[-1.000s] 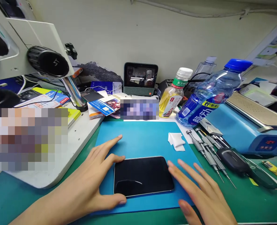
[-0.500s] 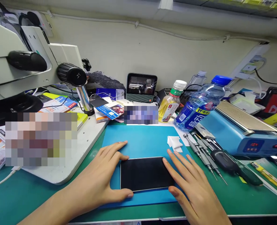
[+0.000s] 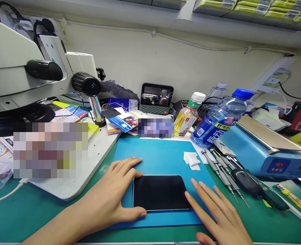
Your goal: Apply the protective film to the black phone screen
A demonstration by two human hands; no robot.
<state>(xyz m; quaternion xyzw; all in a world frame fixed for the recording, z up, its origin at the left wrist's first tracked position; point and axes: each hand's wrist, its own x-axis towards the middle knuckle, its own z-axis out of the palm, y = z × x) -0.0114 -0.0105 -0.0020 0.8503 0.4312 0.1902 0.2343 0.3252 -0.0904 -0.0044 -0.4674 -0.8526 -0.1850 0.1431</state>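
A smartphone [image 3: 160, 193] with a dark screen lies face up on a blue mat [image 3: 155, 149], its long side running left to right. My left hand [image 3: 114, 194] spans the phone's left end, thumb at the near edge and index finger at the far edge. Fingers apart, my right hand [image 3: 220, 212] is at the phone's right end. Its index fingertip is by the right edge, and whether it touches cannot be told. A crumpled white wipe [image 3: 191, 160] rests on the mat beyond the phone.
Left stands a microscope [image 3: 86, 84] on a white base [image 3: 89, 166]. Behind the mat are a small display [image 3: 157, 94], a yellow drink bottle [image 3: 188, 115] and a blue-capped bottle [image 3: 220, 117]. To the right lie screwdrivers [image 3: 223, 173] and a blue heating plate unit [image 3: 270, 149].
My right hand has moved away from the phone's right end, toward the right and nearer me, its thumb now lower. My left hand stays around the left end. The view has tilted slightly.
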